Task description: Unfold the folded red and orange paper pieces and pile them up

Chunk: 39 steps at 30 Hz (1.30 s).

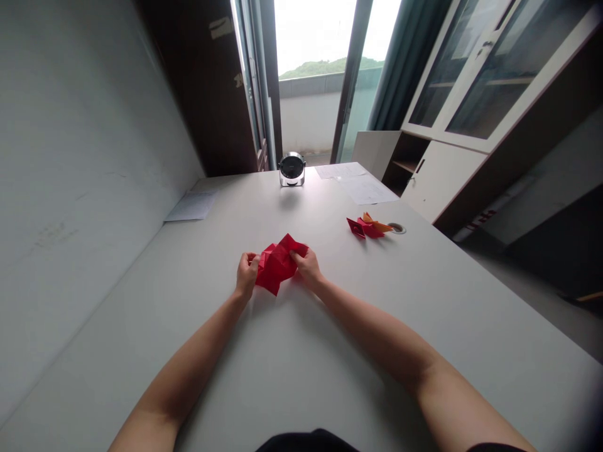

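A creased sheet of red origami paper (277,263) is held between my two hands, just above the white table. Fold lines cross it and its corners stick out at several angles. My left hand (246,273) pinches its left edge between thumb and fingers. At the upper right part, my right hand (307,265) grips the paper with the thumb on top; the fingers behind are partly hidden. To the right on the table lie folded paper pieces (372,227), red and orange, apart from both hands.
The white table (339,339) stretches towards a glass door. A small round black and silver device (292,168) stands at its far end. Printed sheets (365,188) lie at the far right, another sheet (191,206) by the left wall. A cable hole (398,228) sits near the right edge.
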### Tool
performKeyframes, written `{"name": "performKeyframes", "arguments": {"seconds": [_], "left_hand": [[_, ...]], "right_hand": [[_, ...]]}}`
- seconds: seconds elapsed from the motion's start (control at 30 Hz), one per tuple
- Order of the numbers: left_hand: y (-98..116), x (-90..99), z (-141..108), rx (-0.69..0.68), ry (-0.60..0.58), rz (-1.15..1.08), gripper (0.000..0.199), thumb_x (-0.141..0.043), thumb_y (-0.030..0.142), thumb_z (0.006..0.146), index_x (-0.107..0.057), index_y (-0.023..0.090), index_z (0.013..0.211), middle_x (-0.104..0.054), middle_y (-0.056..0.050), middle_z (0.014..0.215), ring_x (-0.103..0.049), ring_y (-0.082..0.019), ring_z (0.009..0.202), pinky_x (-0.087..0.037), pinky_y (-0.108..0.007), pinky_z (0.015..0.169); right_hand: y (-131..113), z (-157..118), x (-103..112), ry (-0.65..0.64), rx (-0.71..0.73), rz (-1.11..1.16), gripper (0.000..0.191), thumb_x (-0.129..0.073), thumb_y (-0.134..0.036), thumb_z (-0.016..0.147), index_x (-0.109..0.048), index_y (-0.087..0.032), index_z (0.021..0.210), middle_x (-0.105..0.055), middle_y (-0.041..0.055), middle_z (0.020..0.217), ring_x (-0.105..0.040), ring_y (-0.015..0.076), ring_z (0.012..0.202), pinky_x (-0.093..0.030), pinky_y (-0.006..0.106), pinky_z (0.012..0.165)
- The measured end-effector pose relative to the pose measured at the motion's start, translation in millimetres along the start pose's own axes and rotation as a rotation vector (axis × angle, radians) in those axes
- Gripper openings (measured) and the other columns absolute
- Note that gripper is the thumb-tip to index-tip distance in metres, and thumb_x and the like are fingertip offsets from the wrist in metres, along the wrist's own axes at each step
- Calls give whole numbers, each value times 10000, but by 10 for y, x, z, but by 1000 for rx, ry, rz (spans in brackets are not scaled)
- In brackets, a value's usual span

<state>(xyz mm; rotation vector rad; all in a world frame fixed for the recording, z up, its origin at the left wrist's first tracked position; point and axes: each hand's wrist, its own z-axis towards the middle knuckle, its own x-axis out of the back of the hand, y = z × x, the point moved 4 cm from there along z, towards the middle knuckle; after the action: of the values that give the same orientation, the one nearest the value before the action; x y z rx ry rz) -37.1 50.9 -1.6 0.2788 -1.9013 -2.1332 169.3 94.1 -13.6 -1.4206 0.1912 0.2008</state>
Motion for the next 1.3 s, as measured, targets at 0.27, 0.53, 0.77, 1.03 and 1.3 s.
{"name": "performKeyframes", "arguments": {"seconds": [0.27, 0.53, 0.77, 1.03, 1.3], "left_hand": [[-36, -27, 61, -15, -103, -51, 335, -681, 392, 780, -605, 193, 1038, -639, -10, 820, -601, -135, 695, -484, -261, 675], [-123, 498, 380, -76, 241, 231, 188, -529, 241, 798, -663, 193, 920, -651, -36, 851, -592, -163, 755, -481, -276, 715], [33, 610, 357, -156, 283, 683, 216, -498, 159, 839, -696, 202, 916, -618, -101, 1028, -599, -238, 958, -477, -392, 930], [346, -46, -86, -526, -167, 1009, 322, -473, 358, 967, -628, 238, 1223, -561, -114, 1352, -512, -287, 1260, -379, -449, 1106], [-135, 76, 142, -253, -369, 1151, 693, -511, 633, 892, -447, 288, 1490, -289, -128, 1635, -196, -355, 1522, -131, -619, 1197]], "right_hand": [[-22, 8, 19, 42, 73, -95, 275, -655, -405, 782, -656, -194, 958, -727, 45, 889, -670, 221, 840, -572, 344, 742], [-175, 29, 127, 126, 99, -324, 227, -575, -393, 789, -634, -206, 902, -708, 37, 813, -636, 206, 757, -533, 304, 655], [-169, 4, 63, 21, 63, -546, 184, -549, -336, 800, -635, -229, 922, -689, 3, 770, -617, 183, 703, -497, 288, 653], [-97, -85, -65, -213, 97, -520, 398, -595, -323, 848, -551, -290, 1243, -713, -48, 793, -635, 153, 678, -504, 280, 704], [-91, 248, 143, -129, 38, -354, 288, -551, -291, 818, -630, -215, 1084, -716, -2, 782, -667, 145, 691, -521, 270, 674]]}}
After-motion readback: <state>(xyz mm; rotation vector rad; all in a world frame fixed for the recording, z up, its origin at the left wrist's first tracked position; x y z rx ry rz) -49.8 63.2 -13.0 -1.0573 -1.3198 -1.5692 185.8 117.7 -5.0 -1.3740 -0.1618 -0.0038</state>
